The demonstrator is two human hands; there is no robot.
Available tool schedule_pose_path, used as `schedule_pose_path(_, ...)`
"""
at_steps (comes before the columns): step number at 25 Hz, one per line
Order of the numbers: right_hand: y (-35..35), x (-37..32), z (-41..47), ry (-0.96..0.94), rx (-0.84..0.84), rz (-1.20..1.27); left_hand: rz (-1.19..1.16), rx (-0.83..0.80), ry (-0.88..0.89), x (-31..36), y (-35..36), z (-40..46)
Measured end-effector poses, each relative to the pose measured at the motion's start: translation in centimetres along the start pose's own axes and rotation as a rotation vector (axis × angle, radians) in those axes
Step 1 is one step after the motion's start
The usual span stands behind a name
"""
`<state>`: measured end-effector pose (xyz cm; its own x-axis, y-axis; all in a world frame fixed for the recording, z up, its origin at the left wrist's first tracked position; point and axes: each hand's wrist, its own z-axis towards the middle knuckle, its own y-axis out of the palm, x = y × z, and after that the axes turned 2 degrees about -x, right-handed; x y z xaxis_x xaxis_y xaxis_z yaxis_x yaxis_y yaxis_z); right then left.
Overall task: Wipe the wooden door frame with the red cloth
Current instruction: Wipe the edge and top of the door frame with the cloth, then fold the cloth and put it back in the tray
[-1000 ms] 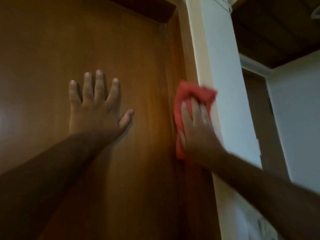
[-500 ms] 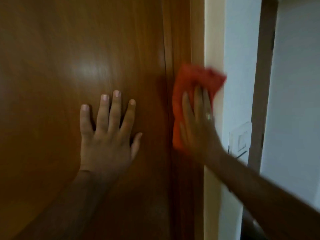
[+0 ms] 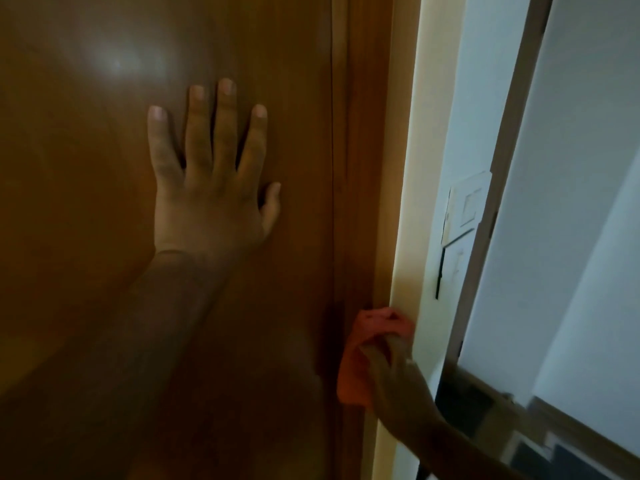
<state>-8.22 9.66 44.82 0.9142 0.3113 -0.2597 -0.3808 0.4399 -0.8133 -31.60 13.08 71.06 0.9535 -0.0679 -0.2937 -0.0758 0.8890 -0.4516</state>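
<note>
The wooden door frame (image 3: 363, 168) runs top to bottom as a brown strip between the closed brown door (image 3: 86, 237) and a pale wall edge. My right hand (image 3: 394, 382) presses the red cloth (image 3: 360, 344) flat against the frame low in view, fingers laid over the cloth. My left hand (image 3: 211, 174) rests flat on the door, fingers spread, holding nothing. Most of the cloth's lower part is hidden under my right hand.
A pale cream wall edge (image 3: 412, 202) borders the frame on the right. A white switch plate (image 3: 465, 209) is mounted on the white wall beyond it. Another brown door jamb (image 3: 505, 140) slants further right. Dark objects lie low at the bottom right.
My right hand has slid the red cloth down along the frame. The view has tilted downward. My left hand stays flat on the door.
</note>
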Motion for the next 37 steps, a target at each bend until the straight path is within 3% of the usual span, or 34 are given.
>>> schedule_pose_path(3, -2.5, 0.8, 2.0, -0.025, 0.038, -0.296, 0.009, 0.004, 0.005, 0.0, 0.0, -0.1)
schedule_pose_path(6, -5.4, -0.9, 3.8, -0.020, 0.019, -0.384, -0.027, 0.001, 0.000, -0.4, -0.2, 0.0)
schedule_pose_path(8, -7.6, -2.0, 4.4, -0.012, -0.015, -0.500, -0.122, -0.006, 0.006, 0.6, 0.4, -1.1)
schedule_pose_path(10, -9.5, -2.6, 4.1, 0.036, -0.092, -0.550, -0.334, -0.127, 0.152, 3.9, 1.7, -5.0)
schedule_pose_path(12, -11.3, -2.3, 3.0, 0.177, -0.233, -0.344, -0.636, -0.509, 0.289, 8.5, 3.6, -11.2)
schedule_pose_path(14, -12.6, -0.6, 1.0, 0.386, -0.347, 0.046, -0.993, -0.915, 0.164, 12.3, 5.7, -16.5)
schedule_pose_path(17, -12.9, 4.6, -4.6, 0.639, -0.380, 0.494, -1.540, -1.222, -0.264, 17.0, 9.4, -20.8)
schedule_pose_path(23, -9.3, 14.1, -19.3, 1.047, -0.139, 1.157, -1.835, -1.630, -0.827, 28.0, 11.9, -26.3)
schedule_pose_path(26, -4.9, 17.6, -26.0, 1.400, 0.000, 1.335, -1.704, -1.818, -0.966, 34.8, 13.0, -32.5)
schedule_pose_path(28, -0.9, 19.6, -31.2, 1.652, -0.013, 1.374, -1.520, -1.889, -0.956, 39.1, 13.9, -37.7)
schedule_pose_path(31, 4.6, 20.9, -37.7, 1.876, -0.050, 1.355, -1.278, -1.937, -0.947, 43.4, 16.1, -44.5)
schedule_pose_path(37, 16.4, 22.9, -48.4, 2.099, 0.010, 1.017, -1.100, -2.064, -0.622, 50.9, 21.6, -56.0)
